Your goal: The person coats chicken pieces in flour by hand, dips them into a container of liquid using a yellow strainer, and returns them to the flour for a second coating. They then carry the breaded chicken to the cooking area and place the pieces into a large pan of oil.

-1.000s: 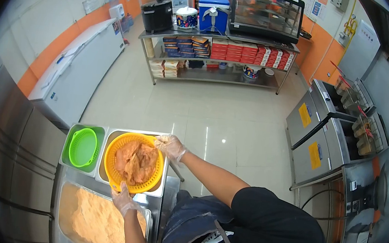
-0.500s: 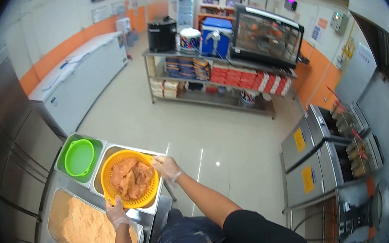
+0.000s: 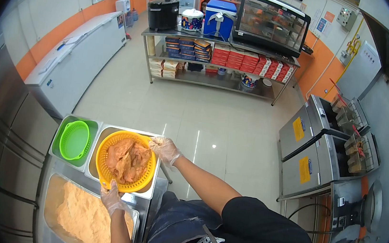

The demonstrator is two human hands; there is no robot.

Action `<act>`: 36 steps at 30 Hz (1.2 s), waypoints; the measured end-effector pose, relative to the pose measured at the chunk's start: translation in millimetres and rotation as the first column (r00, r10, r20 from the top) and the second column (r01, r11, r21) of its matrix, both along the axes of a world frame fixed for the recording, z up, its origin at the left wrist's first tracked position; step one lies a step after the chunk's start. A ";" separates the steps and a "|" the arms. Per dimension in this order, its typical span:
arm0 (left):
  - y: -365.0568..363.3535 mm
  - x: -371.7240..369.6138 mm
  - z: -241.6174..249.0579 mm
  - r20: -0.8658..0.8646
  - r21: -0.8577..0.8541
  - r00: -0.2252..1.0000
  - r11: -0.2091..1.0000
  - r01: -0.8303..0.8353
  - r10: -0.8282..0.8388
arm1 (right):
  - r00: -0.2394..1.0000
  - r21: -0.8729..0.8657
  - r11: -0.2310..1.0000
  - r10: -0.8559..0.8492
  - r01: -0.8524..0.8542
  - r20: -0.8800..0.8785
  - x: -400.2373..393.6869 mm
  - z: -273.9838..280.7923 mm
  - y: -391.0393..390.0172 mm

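Head view, fingers (image 3: 159, 146) curled, gripping yellow basket (image 3: 140, 178)

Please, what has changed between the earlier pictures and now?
Only the camera view shifted; nothing visibly moved, was taken or let go. The left hand and right hand still hold the yellow basket of meat at the metal pan.
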State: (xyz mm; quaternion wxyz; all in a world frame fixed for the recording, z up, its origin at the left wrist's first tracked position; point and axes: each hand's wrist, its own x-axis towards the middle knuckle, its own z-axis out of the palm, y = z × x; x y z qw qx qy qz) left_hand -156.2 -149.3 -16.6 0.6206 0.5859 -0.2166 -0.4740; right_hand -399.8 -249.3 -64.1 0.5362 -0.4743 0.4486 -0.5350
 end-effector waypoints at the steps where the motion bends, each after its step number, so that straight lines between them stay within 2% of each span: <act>1: -0.3 0.3 -1.1 0.014 -0.007 1.000 1.000 0.011 -0.011 | 1.000 0.020 1.000 0.008 -0.009 0.024 -0.3 -3.5 -2.5; 5: -0.6 -0.8 -2.6 0.010 0.004 1.000 1.000 -0.018 0.018 | 0.996 0.090 0.996 -0.002 -0.006 0.091 0.8 -11.3 -4.5; 8: -1.9 1.5 -6.7 -0.002 0.000 1.000 1.000 -0.010 0.010 | 1.000 -0.037 0.999 -0.016 0.016 0.000 1.0 -11.1 -6.4; 10: -2.6 2.8 -9.9 -0.035 -0.041 0.999 0.999 0.006 -0.007 | 0.999 -0.028 1.000 0.008 -0.007 0.035 0.1 -9.7 -5.2; 14: -1.5 0.9 -6.1 -0.017 -0.019 1.000 1.000 -0.010 0.009 | 0.993 0.025 1.000 0.005 -0.008 0.116 1.1 -4.6 -0.8; 17: -1.5 1.1 -5.4 -0.013 -0.021 1.000 1.000 -0.006 0.006 | 0.999 0.000 1.000 0.019 -0.019 0.042 -0.7 -4.1 -2.8; 20: -0.1 0.1 -2.6 -0.006 -0.015 1.000 1.000 -0.003 0.003 | 0.995 -0.003 0.999 0.035 -0.035 0.093 0.1 -3.6 -2.5; 23: 0.4 2.1 -6.5 0.006 -0.022 1.000 1.000 -0.002 0.002 | 0.997 0.004 1.000 0.024 -0.024 0.077 -0.6 7.9 3.8; 26: 0.7 1.3 -7.1 -0.003 -0.032 1.000 0.999 -0.008 0.008 | 0.997 0.047 0.999 0.012 -0.016 0.078 0.3 -4.7 -4.1; 29: 1.9 0.2 -5.7 -0.006 -0.026 1.000 1.000 -0.017 0.016 | 0.983 0.013 1.000 0.011 -0.013 0.184 0.0 1.9 2.4; 36: 3.5 -5.7 2.8 0.015 -0.003 0.999 0.999 -0.039 0.039 | 0.987 0.021 1.000 -0.010 0.007 0.159 1.1 5.3 3.3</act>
